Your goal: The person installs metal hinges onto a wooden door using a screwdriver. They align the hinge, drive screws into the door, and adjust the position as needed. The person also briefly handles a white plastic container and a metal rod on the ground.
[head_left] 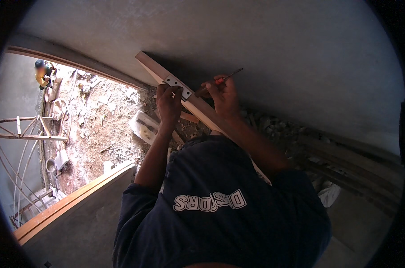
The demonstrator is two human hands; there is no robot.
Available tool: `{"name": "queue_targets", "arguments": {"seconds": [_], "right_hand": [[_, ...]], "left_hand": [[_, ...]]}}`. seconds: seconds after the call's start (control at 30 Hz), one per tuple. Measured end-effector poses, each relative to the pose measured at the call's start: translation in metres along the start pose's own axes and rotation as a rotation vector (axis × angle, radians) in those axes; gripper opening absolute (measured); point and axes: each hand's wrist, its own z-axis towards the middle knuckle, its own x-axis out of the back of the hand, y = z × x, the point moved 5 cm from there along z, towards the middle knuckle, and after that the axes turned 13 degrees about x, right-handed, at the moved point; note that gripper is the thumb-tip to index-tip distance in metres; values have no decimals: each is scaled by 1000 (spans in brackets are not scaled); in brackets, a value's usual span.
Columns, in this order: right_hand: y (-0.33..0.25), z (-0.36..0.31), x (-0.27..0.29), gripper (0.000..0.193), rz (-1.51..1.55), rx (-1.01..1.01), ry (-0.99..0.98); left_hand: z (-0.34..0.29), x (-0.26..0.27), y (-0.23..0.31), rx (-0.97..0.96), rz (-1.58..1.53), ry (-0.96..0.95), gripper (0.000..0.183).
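A pale wooden beam (202, 110) slants up and left from my body, close to the grey wall. Against its upper part lies a light metal hinge leaf (171, 81) with dark screw holes. My left hand (168, 105) is at the leaf, fingers pinched together over its lower edge; whatever is between the fingertips is too small to name. Right of the beam, my right hand (225, 99) grips a red-handled screwdriver (220, 81), its thin shaft pointing up and right, away from the leaf. The fingers partly hide the handle.
The plastered wall (278, 49) rises just beyond the beam. At left, a wood-framed opening (77, 200) shows rubble-strewn ground (102, 111), a crouching person (43, 76) and a timber frame (28, 136). A whitish block (143, 127) lies below my left forearm; rubble (274, 127) lines the wall's foot.
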Motion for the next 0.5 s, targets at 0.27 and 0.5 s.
{"name": "queue_targets", "arguments": {"seconds": [0.27,0.5], "right_hand": [[1,-1,2,27,-20,-24,11],[-20,23,-33,27,-43,21,-67]], "left_hand": [[2,-2,-2,-23,31,-2,13],[0,0,-8,0,42,37,14]]}}
